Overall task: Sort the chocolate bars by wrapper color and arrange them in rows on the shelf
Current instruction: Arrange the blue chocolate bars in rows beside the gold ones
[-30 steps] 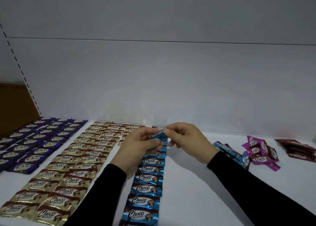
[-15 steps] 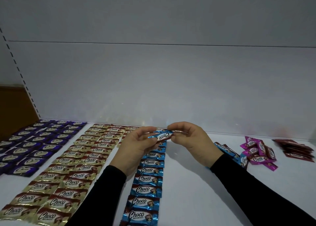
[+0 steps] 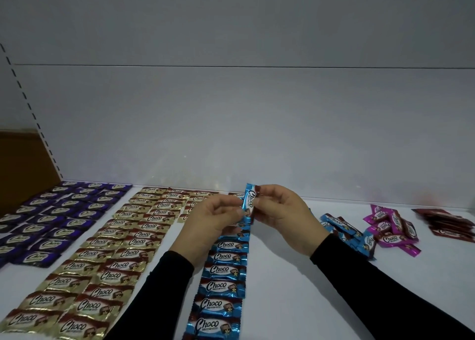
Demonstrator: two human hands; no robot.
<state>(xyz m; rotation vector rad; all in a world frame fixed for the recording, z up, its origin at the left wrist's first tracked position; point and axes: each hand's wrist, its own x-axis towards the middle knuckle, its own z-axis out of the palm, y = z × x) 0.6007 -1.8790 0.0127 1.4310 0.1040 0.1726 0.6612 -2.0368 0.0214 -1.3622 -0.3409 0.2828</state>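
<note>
my left hand point(image 3: 214, 220) raised, fingers point(image 3: 237, 212) curled pinching, my right hand point(image 3: 284, 220) opposite, fingertips pinching too, both forearms in black sleeves point(image 3: 380, 288)

A blue-wrapped Choco bar point(image 3: 248, 203) is held nearly upright above the blue row point(image 3: 223, 280) on the white shelf point(image 3: 295, 301).

The blue bar point(image 3: 248, 203) has been turned: a second ago it was pinched almost edge-on, half a second ago held flat and sideways with the logo showing, and now it's stood nearly upright. It's been lifted a bit too, gripped low by the left hand point(image 3: 214, 220) and higher by the right hand point(image 3: 282, 216).
</note>
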